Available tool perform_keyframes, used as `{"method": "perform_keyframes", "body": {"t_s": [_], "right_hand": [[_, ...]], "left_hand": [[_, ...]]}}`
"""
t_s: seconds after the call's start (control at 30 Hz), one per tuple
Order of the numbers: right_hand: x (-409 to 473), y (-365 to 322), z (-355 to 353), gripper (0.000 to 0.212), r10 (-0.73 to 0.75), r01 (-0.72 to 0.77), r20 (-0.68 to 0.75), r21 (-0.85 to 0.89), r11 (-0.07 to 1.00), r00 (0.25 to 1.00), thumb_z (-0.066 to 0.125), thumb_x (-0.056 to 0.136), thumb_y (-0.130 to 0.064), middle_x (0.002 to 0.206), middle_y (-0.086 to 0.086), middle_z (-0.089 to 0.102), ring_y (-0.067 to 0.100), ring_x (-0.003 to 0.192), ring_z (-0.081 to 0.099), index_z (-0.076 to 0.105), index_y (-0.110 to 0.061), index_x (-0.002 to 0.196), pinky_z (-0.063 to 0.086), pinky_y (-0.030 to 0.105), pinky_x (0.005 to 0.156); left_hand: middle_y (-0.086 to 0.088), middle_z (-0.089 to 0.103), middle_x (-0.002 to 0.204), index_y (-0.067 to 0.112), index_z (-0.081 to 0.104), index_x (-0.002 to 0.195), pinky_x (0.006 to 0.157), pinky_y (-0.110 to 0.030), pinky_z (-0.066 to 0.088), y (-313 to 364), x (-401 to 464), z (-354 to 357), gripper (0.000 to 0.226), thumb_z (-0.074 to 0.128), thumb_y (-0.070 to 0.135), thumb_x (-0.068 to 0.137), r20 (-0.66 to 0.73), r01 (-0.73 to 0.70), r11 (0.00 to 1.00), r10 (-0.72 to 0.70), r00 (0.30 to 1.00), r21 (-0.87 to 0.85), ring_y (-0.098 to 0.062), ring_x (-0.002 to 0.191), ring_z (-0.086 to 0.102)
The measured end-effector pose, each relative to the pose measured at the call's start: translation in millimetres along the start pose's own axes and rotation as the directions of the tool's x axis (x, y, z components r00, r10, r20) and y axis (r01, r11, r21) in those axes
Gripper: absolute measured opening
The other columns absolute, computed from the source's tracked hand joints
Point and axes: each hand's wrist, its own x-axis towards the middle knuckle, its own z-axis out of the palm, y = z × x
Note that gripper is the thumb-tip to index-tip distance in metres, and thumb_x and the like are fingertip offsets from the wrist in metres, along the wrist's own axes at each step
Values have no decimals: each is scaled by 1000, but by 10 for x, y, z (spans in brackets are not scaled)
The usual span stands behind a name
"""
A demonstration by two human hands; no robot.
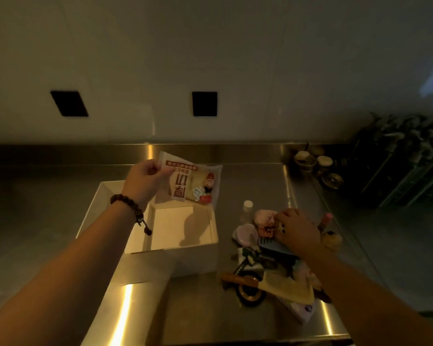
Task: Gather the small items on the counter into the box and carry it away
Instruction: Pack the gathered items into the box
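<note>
Head view, dim and yellow-lit: much of the clutter at 4 o'clock is hard to separate — a blue comb (276, 247), a pale wooden comb (285, 287), a dark ring-shaped object (250, 293) and a small clear bottle (246, 212) can be told, the rest is a blur of pinkish and dark shapes, partly covered by the right forearm. The right hand (296, 228) rests on the top of this pile with fingers curled on a small red-and-white item (265, 229); whether it truly grips it I cannot tell. The left hand (145, 181), a beaded bracelet (128, 204) at the wrist, pinches the corner of a printed snack packet (193, 183), held in the air over the far edge of the white box (193, 258). The box stands open near the centre of the steel counter (48, 208), just left of the pile — its left part hidden behind the left arm. Bare counter lies toward 9 o'clock; small metal bowls (318, 163) crowd 2 o'clock.
</note>
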Motion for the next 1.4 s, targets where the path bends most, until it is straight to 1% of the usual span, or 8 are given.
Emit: {"method": "perform_keyframes", "body": {"t_s": [0.43,0.57,0.87,1.0,1.07,1.2,1.3,1.4], "right_hand": [[142,-667,-894,40,-51,258,-446,417,872,893,72,78,-19,117,8,54,25,110,47,60,-15,116,33,27,87],[311,-1142,-1086,42,-140,353,-446,441,825,884,71,78,-21,119,6,53,20,110,48,58,-18,118,38,28,91],[582,-1733,-813,42,-205,352,-328,495,794,922,72,76,-20,116,3,54,20,111,49,60,-18,117,38,26,90],[624,-1748,-719,43,-210,358,-332,488,796,920,72,76,-18,115,4,55,20,109,49,60,-17,117,40,28,90],[647,-1758,-694,43,-214,352,-318,481,803,924,72,76,-17,115,5,55,21,109,49,60,-16,117,42,31,91],[683,-1807,-627,41,-223,348,-296,490,799,929,71,77,-18,115,2,53,18,109,49,59,-18,117,42,29,89],[707,-1813,-568,42,-237,362,-299,495,790,924,71,78,-21,115,-1,52,14,107,48,58,-21,118,37,22,85],[723,-1807,-539,43,-228,352,-293,501,790,929,71,78,-23,115,-2,51,12,105,47,58,-21,119,38,22,85]], "left_hand": [[-4,68,95,15,61,89,73,-37,54,19,41,-407,9,61,24,87,-72,52,998,-55,996,-40,-19,87,65],[-4,66,94,18,60,89,65,-33,54,-209,122,-613,6,61,24,87,-119,191,982,-190,975,-4,-18,87,65],[-12,66,104,12,61,86,83,-43,55,-887,366,-414,8,65,19,85,21,485,839,-505,863,248,-24,92,64],[-4,53,123,22,48,123,78,-30,47,-1003,395,-445,45,67,21,82,-35,175,810,-187,982,560,-20,103,54],[0,48,133,26,48,128,89,-29,42,-1009,362,-451,47,64,21,84,180,-110,685,-31,983,720,-18,116,49],[-4,29,149,26,33,139,108,-36,30,-1106,301,-310,54,51,41,90,596,-463,448,-218,773,765,-22,130,35],[-13,-7,156,16,-3,148,116,-46,7,-1270,281,-227,80,34,58,91,592,-607,101,-396,702,788,-31,143,-1],[-15,-17,154,16,-15,146,114,-45,-3,-1398,264,-164,87,27,65,88,559,-625,-4,-444,700,780,-30,143,-11]]}}
